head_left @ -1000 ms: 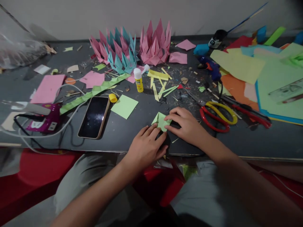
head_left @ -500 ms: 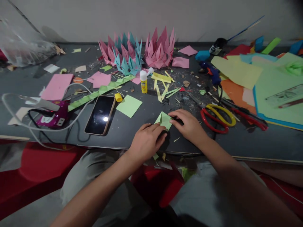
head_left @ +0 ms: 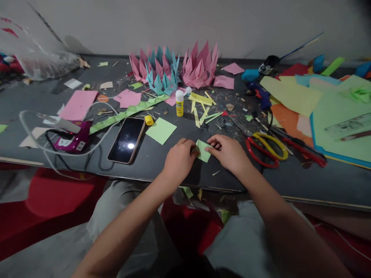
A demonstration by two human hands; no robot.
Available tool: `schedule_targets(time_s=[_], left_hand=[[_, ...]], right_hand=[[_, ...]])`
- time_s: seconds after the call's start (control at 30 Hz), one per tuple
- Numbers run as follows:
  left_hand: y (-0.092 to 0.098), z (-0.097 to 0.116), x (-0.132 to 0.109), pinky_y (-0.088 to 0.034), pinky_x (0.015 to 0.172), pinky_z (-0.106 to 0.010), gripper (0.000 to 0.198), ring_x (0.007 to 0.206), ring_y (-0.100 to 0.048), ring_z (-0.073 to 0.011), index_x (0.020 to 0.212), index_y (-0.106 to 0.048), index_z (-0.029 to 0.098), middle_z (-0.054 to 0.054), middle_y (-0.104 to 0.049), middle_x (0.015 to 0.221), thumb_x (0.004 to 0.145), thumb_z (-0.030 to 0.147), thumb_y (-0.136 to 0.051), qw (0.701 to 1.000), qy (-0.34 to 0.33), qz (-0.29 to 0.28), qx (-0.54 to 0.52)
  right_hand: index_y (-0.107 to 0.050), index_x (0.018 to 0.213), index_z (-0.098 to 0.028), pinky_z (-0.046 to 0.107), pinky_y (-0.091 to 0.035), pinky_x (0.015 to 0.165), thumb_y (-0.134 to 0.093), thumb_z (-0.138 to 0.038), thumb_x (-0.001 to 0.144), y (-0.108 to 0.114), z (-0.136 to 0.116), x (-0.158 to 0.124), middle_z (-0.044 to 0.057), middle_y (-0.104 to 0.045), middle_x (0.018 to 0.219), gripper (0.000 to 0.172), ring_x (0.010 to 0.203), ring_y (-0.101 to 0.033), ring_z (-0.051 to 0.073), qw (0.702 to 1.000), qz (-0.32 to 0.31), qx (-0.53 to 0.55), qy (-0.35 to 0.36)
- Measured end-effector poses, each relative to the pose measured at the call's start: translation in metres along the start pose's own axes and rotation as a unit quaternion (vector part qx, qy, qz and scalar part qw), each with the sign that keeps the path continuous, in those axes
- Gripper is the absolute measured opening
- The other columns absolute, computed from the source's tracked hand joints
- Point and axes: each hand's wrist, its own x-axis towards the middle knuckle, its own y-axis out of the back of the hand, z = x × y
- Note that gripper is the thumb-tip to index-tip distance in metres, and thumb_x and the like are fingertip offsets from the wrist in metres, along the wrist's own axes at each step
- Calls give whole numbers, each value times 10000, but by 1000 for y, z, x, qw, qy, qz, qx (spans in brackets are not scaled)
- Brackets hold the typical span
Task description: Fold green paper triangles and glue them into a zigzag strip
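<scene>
Head view: folded green paper (head_left: 203, 153) set directly between left hand (head_left: 179, 160) and right hand (head_left: 230, 155), low over the dark table (head_left: 155, 166) near its front edge. Roughly diamond-shaped in visible outline, without any clear long axis; partly covered along the left side by fingers. To the right of the left fingertips, to the left of the right thumb, and in touch with both; hence not plainly nearer to either hand. Left grip: closed on the left edge of the paper, with thumb and fingertips drawn together. Right grip: closed on the right edge, with thumb over the paper and fingers curled behind it, leaving a dark gap farther back. Contact beneath the paper not discernible. Forward and to the left of the left hand, apart from its fingertips: flat green square (head_left: 161, 131), between phone (head_left: 126, 141) and folded paper, with yellow cap (head_left: 148, 120) just beside its upper left edge. Beyond the paper and slightly to the left, well apart: upright glue stick (head_left: 179, 107). Beyond the paper, farther from the body: scattered yellow strips (head_left: 201, 99). Just to the right of the right hand: scissors (head_left: 262, 155), with blades directed away from the body and leftward
</scene>
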Motion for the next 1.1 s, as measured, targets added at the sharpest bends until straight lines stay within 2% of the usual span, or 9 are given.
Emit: schedule_targets(time_s=[0.1,0.23,0.37,0.47,0.6,0.73,0.83,0.93,1.1], left_hand=[[7,8,4,-401,568,-275,161,742,-611,-222,879,-618,182,-61,-645,836,764,294,-619,996,57,-40,61],[13,6,12,-362,523,-266,157,684,-602,-216,808,-635,195,-38,-657,731,743,338,-631,992,70,-85,58],[14,-6,17,-384,555,-244,19,662,-589,-161,754,-627,175,-13,-652,722,745,184,-612,995,-48,-87,-10],[14,-15,15,-426,634,-232,141,726,-601,-140,809,-628,176,-7,-659,792,765,80,-534,986,-147,-73,-35],[14,-21,6,-461,719,-248,210,832,-612,-152,899,-622,168,-33,-656,889,835,85,-440,968,-243,-59,10],[12,-22,-8,-488,783,-303,233,883,-622,-184,998,-606,152,-62,-660,1003,844,81,-446,944,-311,-26,104],[8,-18,-17,-505,796,-318,228,920,-625,-203,999,-605,124,-86,-657,1039,829,64,-466,935,-319,3,152],[1,-10,-25,-511,813,-328,242,984,-610,-220,1019,-596,102,-119,-642,1069,828,66,-452,937,-292,21,190],[-9,2,-38,-489,868,-383,337,1112,-542,-269,1126,-558,65,-176,-573,1191,822,106,-419,941,-247,11,232]], right_hand=[[-596,889,-189,263,-387,594,-637,-172,705,3,-6,4,16,-619,765,189,621,-532,140,999,-22,-12,-27],[-605,788,-193,252,-370,567,-621,-179,725,6,-6,6,2,-598,694,67,598,-520,133,997,-68,-23,-12],[-607,712,-186,242,-410,599,-609,-162,739,8,4,3,15,-612,751,36,663,-561,133,996,-59,0,71],[-634,761,-192,256,-454,673,-563,-134,776,9,16,-1,24,-656,813,93,743,-605,145,987,-51,12,151],[-659,909,-197,291,-489,780,-455,-110,844,10,33,-11,42,-687,915,231,856,-627,156,963,-15,-15,268],[-659,967,-163,330,-503,817,-418,-89,856,10,40,-26,72,-683,966,275,902,-620,178,943,38,-92,317],[-656,994,-115,358,-509,822,-414,-58,839,8,35,-37,112,-670,1012,293,933,-611,213,936,53,-155,312],[-641,1047,-102,372,-497,861,-391,-34,827,3,24,-45,128,-655,1067,340,981,-601,222,934,63,-196,291],[-546,1179,-11,389,-425,974,-359,-72,848,-8,10,-54,157,-564,1227,385,1140,-521,233,918,33,-214,333]])
